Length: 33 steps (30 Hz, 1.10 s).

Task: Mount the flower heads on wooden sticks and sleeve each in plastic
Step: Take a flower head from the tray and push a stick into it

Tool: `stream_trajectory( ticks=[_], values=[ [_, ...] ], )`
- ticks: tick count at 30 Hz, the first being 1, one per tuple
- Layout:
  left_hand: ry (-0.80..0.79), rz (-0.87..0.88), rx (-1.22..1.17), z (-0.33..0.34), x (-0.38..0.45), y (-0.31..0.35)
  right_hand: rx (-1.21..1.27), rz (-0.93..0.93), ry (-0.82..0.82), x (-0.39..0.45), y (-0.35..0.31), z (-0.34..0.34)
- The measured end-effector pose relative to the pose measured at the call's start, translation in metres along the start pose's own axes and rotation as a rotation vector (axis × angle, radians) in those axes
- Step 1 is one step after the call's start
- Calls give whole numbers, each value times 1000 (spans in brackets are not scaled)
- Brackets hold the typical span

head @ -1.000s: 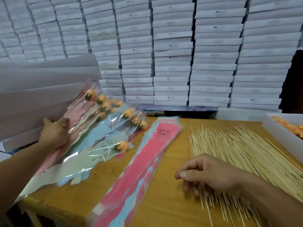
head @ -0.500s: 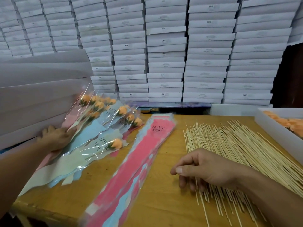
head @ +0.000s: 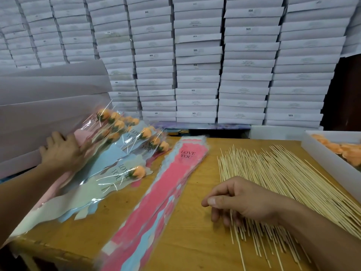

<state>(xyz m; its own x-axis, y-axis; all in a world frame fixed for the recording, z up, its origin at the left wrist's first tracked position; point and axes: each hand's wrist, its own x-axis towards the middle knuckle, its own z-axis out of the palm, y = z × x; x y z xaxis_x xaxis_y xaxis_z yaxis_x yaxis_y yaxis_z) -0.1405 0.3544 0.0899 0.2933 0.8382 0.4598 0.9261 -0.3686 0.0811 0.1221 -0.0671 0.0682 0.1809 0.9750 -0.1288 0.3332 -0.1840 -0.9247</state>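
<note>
Wooden worktop [head: 191, 237]: left hand [head: 60, 151], fingers flat, presses sleeved flowers [head: 125, 153] printed "LOVE YOU"; a stack of empty plastic sleeves [head: 166, 194], same wording, lies centre. Right hand [head: 240, 200], loosely curled, rests fingertips on wooden sticks [head: 283, 178]; grasp unclear. Loose flower heads [head: 340, 149] sit in a white tray [head: 328, 163]; stacked white boxes [head: 195, 55] read "SGS".

At the left of the frame the left hand [head: 62, 151] lies with fingers spread on a pile of sleeved flowers [head: 125, 151], orange heads inside clear wrappers printed "LOVE YOU", leaning against grey boxes [head: 45, 102]. Down the middle of the wooden table [head: 195, 241] runs a stack of empty pink and blue sleeves [head: 166, 192]. At lower right the right hand [head: 240, 202] rests curled on the near ends of a spread of wooden sticks [head: 283, 173], with a white tray of orange flower heads [head: 343, 149] at the right edge and white boxes [head: 195, 55] stacked behind.
</note>
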Motion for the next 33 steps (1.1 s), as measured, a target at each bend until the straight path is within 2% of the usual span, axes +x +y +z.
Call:
stream_trajectory(
  ticks=[3, 8, 11, 13, 15, 17, 19, 22, 27, 31, 33],
  values=[
    [33, 13, -116, -12, -5, 38, 10, -7, 5, 0, 0, -2],
    [43, 188, -389, -23, -35, 147, -19, -24, 32, 0, -1, -10],
    [-83, 265, -630, -29, -70, 223, 2, -47, 15, -3, 1, -19],
    [-176, 297, -805, -38, -100, 269, 17, -62, -81, -8, 2, -31],
    [-274, 265, -1035, -47, -130, 307, 24, -89, -229, -13, 5, -47],
    [-450, 109, -1321, -53, -158, 338, 113, -130, -352, -17, 11, -62],
    [-530, -9, -1469, -53, -182, 357, 244, -185, -389, -20, 15, -73],
    [-411, 66, -1449, -44, -207, 364, 342, -228, -370, -20, 21, -82],
    [-205, 274, -1381, -23, -225, 348, 298, -168, -256, -15, 29, -89],
    [-136, 386, -1257, -20, -232, 345, 231, -117, -36, -17, 30, -96],
    [-100, 403, -1200, -22, -233, 348, 220, -70, 172, -22, 25, -110]
  ],
)
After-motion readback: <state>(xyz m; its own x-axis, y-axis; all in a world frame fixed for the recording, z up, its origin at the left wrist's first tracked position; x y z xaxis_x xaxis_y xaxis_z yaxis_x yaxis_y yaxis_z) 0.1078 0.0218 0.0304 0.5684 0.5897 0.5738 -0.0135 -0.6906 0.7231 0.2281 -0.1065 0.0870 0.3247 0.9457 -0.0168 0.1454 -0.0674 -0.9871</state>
